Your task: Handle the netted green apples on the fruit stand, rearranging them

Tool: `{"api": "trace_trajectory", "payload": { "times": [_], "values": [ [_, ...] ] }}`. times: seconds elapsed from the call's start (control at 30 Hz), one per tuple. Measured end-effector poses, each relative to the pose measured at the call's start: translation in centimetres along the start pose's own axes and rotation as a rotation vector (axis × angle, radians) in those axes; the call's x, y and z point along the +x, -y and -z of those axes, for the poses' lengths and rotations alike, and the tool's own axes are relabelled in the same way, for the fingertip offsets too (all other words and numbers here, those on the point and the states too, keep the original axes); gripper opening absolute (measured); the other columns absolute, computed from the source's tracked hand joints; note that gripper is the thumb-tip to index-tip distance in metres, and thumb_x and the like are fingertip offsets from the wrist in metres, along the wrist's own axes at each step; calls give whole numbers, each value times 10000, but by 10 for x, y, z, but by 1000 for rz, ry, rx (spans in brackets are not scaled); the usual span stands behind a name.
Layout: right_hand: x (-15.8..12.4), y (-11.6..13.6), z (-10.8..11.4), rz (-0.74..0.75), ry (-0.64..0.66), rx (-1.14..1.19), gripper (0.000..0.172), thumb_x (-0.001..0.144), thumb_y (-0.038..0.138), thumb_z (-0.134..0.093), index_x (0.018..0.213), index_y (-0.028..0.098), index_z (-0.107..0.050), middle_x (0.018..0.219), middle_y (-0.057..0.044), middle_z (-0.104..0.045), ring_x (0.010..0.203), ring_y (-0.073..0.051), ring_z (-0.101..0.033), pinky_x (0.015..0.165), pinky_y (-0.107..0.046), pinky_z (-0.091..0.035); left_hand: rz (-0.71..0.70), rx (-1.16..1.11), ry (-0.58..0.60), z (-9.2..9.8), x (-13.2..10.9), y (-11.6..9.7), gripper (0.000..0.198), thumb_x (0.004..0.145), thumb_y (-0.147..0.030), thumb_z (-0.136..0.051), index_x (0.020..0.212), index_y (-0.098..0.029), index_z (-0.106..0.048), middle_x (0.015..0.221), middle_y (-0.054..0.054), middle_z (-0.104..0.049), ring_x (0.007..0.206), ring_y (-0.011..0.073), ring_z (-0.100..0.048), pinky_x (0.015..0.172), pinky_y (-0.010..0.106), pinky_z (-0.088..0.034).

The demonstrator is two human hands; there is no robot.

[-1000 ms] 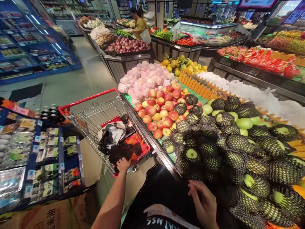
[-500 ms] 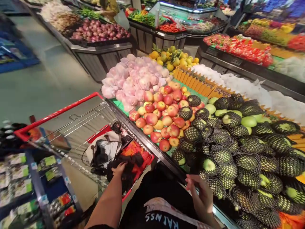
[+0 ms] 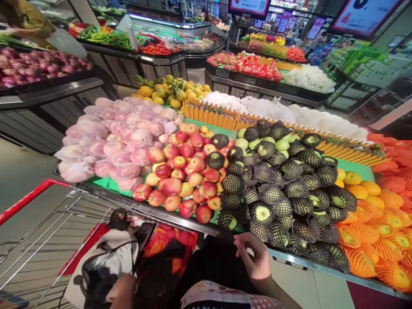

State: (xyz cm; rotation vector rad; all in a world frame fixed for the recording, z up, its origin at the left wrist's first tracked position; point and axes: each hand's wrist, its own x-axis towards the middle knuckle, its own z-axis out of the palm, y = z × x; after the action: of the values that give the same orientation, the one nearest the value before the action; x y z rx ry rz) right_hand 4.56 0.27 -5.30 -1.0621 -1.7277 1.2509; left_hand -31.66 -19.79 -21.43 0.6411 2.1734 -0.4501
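Our right hand [image 3: 254,259] hovers by the netted apples [image 3: 273,193], grip apart and empty. Our left hand [image 3: 118,291] is down in the cart [image 3: 28,197]; grip, we cannot tell.

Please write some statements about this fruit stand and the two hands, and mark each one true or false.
1. The right hand holds a red apple. False: it is empty, beside the green fruits.
2. The green fruits sit in black nets. True.
3. The cart has a red rim. True.
4. The fruits in orange nets lie at the left end. False: they lie at the right end; pink-wrapped fruits lie left of the red apples.
5. The left hand rests on the red apples. False: it is low over the cart.
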Motion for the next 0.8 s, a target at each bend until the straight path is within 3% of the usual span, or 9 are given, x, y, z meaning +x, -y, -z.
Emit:
{"api": "trace_trajectory", "payload": {
  "times": [0.1,0.2,0.33,0.4,0.5,0.57,0.67,0.8],
  "values": [
    [2,2,0,10,55,31,144,986,265,-565,1016,238,-703,716,-4,-643,559,-139,-591,533,-264,-446,33,64,112,30,4,-21,308,510,-188,-671,420,-146,-379,581,115,-620,776,471,-685,555,451,-428],
    [7,7,3,38,136,16,146,985,263,-569,1024,237,-708,762,-16,-671,589,-139,-596,551,-264,-456,-228,34,147,61,-14,-64,277,451,-162,-708,495,-179,-435,659,89,-639,891,423,-668,722,474,-462],
    [14,16,12,20,211,-15,149,982,279,-583,1040,238,-715,891,-41,-711,742,-159,-643,643,-264,-506,-725,-126,144,95,-91,-134,220,683,-326,-687,848,-211,-598,956,3,-672,979,230,-614,878,317,-460],
    [16,18,19,6,241,-14,174,976,290,-598,1108,239,-700,1011,-62,-715,867,-180,-671,714,-271,-540,-1022,-268,122,107,-136,-167,172,766,-293,-652,906,-202,-611,920,6,-654,884,197,-584,821,293,-459],
    [15,16,33,65,237,-18,271,942,285,-651,1210,243,-661,1126,-79,-709,1013,-214,-684,852,-316,-570,-1298,-438,70,113,-182,-208,173,815,-229,-660,986,-216,-641,993,21,-668,944,198,-599,865,295,-468],
    [12,11,42,112,166,-31,276,926,272,-676,1201,253,-665,1105,-67,-734,1004,-217,-702,882,-332,-578,-1377,-543,28,109,-192,-231,246,849,-223,-651,1095,-230,-645,1077,45,-678,1016,214,-616,903,317,-480],
    [7,3,56,103,-30,-56,235,896,281,-719,1130,263,-702,1047,-54,-770,912,-210,-732,776,-303,-602,-1358,-724,-27,101,-190,-259,408,877,-250,-666,1277,-245,-583,1123,62,-677,1048,214,-630,941,344,-489],
    [5,-3,72,1,-224,31,224,829,324,-788,1025,234,-726,940,-60,-765,852,-211,-735,687,-282,-608,-1292,-935,-89,96,-191,-290,421,866,-296,-714,1263,-240,-583,1056,40,-671,1024,183,-629,955,325,-480]
  ]
}}
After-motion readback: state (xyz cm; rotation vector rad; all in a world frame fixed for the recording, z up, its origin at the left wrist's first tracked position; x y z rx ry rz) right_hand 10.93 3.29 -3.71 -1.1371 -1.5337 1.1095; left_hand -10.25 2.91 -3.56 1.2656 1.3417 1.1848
